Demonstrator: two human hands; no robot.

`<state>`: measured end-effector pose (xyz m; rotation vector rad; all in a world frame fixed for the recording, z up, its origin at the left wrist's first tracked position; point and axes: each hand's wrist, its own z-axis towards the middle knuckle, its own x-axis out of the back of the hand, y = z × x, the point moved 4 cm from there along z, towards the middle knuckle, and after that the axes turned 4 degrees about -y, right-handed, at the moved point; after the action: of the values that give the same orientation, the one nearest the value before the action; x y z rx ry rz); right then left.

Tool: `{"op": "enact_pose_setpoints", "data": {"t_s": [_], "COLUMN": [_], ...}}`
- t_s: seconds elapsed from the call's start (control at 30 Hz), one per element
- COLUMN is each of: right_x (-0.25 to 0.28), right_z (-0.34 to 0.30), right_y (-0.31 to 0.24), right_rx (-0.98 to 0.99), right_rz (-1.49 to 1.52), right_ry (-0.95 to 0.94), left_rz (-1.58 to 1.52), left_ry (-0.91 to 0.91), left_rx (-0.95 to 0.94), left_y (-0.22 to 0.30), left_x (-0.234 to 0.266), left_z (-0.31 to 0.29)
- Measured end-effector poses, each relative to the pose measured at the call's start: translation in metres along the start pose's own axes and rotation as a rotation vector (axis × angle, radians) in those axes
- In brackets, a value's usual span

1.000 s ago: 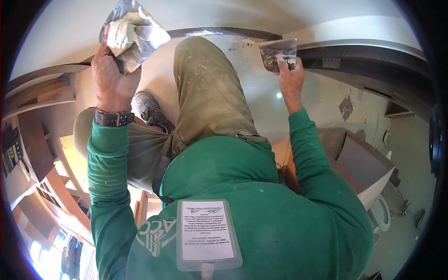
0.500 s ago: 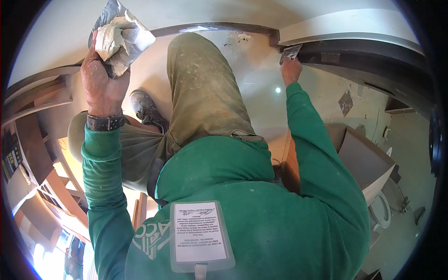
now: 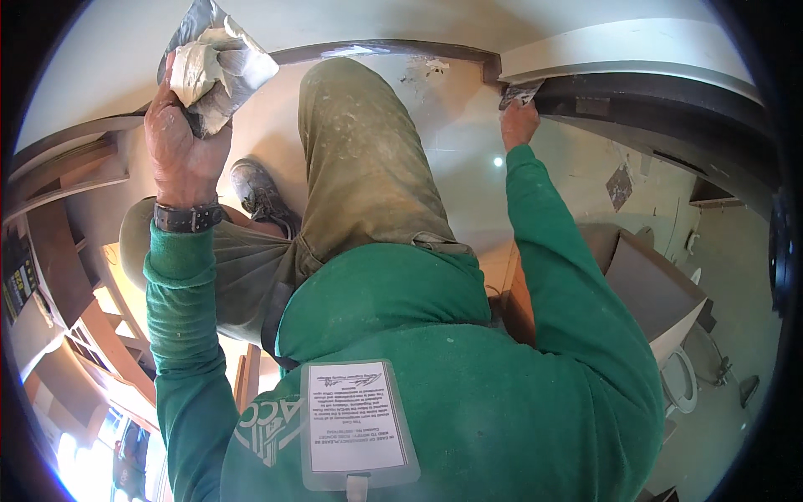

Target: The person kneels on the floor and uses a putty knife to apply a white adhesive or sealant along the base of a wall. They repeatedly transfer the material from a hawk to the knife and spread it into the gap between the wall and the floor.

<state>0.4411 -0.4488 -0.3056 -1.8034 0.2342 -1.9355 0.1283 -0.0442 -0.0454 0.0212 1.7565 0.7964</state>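
Raised at the upper left, my left hand (image 3: pixel 186 155) is closed on a thin grey metal plate (image 3: pixel 253 70). A thick lump of cream putty (image 3: pixel 196 72) sits on that plate. At the upper right my right hand (image 3: pixel 519 124) grips a small putty knife (image 3: pixel 522 89), whose handle is hidden in the fingers. Its smeared blade is at the end of the dark door frame (image 3: pixel 636 90), where it meets the brown baseboard (image 3: pixel 418 48); whether it touches cannot be made out. White putty smears (image 3: pixel 360 50) mark the baseboard.
My bent knee (image 3: pixel 360 117) and shoe (image 3: pixel 261 194) are between my arms. A chipped patch (image 3: pixel 431 67) shows near the baseboard. Brown shelving (image 3: pixel 63 259) stands at left. On the right are a pale box-shaped thing (image 3: pixel 657 280), a toilet (image 3: pixel 682 381) and a diamond-shaped floor mark (image 3: pixel 619 186).
My right hand has shifted very slightly, and the knife blade has changed its angle against the frame's end. My left hand and the plate have barely moved.
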Motion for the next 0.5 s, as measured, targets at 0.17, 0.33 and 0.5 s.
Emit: {"op": "enact_pose_setpoints", "data": {"t_s": [0.17,0.33,0.5], "right_x": [0.015,0.012,0.009], "right_z": [-0.008,-0.002,0.003], "right_y": [-0.012,-0.003,0.001], "right_rx": [-0.087,-0.016,0.026], "right_rz": [0.060,0.087,-0.044], "right_ry": [-0.046,-0.004,-0.040], "left_rz": [0.045,0.018,0.027], "left_ry": [0.071,0.007,0.039], "left_rx": [-0.006,0.007,-0.004], "left_y": [0.002,-0.001,0.000], "left_x": [0.004,-0.001,0.002], "left_z": [-0.001,0.004,0.002]}}
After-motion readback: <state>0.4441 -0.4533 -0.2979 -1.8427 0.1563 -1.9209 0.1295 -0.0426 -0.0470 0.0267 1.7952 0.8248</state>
